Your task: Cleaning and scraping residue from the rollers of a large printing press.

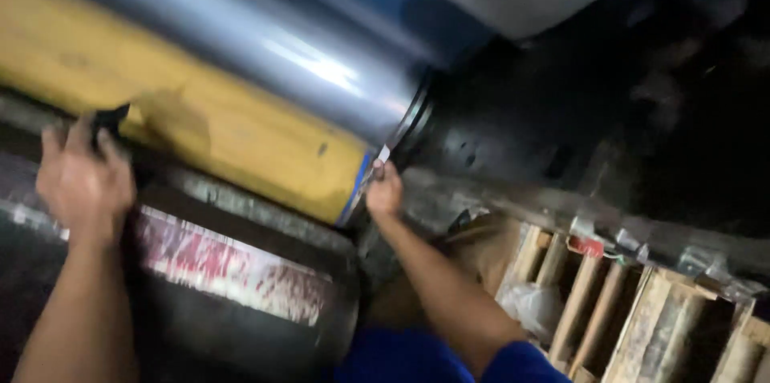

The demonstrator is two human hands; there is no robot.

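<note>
Roughly: L fingers (76, 138) are spread, pressed w/ a dark rag (110, 118) against the yellow roller (200, 118); left hand (84, 182) is seen from the back. Right hand (384, 189) is closed, pinching a small white tab (382, 154) at the roller's blue-edged end. Behind the yellow roller a shiny steel cylinder (265, 38) is seen. Below, a red-smeared plate (233, 267) is fitted. At right, a wooden pallet (642, 311) w/ a plastic bag (533, 303); view is blurred.

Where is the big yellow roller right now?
In the head view, the long yellow roller runs across the left half, just below a shiny silver cylinder. The left hand is at its lower edge, the right hand at its blue-rimmed end.
</note>
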